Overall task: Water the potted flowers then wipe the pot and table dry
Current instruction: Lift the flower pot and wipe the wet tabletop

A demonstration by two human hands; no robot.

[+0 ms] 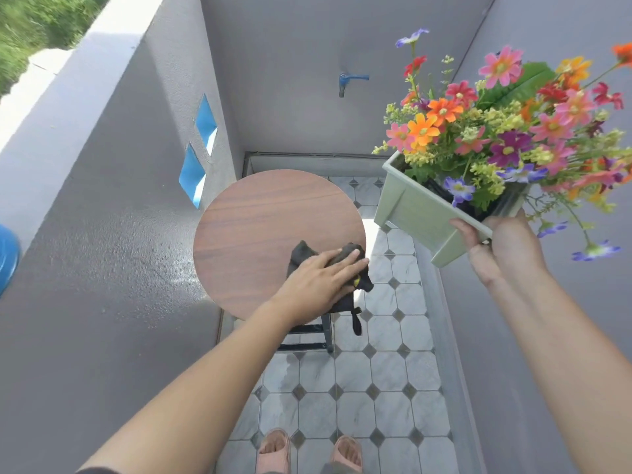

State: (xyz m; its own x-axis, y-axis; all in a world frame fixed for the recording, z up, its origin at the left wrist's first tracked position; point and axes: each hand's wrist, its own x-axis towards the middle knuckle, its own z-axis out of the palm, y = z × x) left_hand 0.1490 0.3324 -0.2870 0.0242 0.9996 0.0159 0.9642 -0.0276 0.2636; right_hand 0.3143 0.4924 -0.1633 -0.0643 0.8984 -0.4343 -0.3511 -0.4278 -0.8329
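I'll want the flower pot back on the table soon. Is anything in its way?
Yes: the left hand presses a dark cloth on the table at its near-right edge, the side nearest the pot, held aloft by the right hand. The rest looks bare.

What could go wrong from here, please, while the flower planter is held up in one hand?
1. The right hand grips the pale green rectangular plastic planter by one end only, tilted above the grey tiled floor; it could slip or spill.
2. The dark cloth under the left hand lies at the edge of the round wooden table, partly hanging over; a wipe might push it off.
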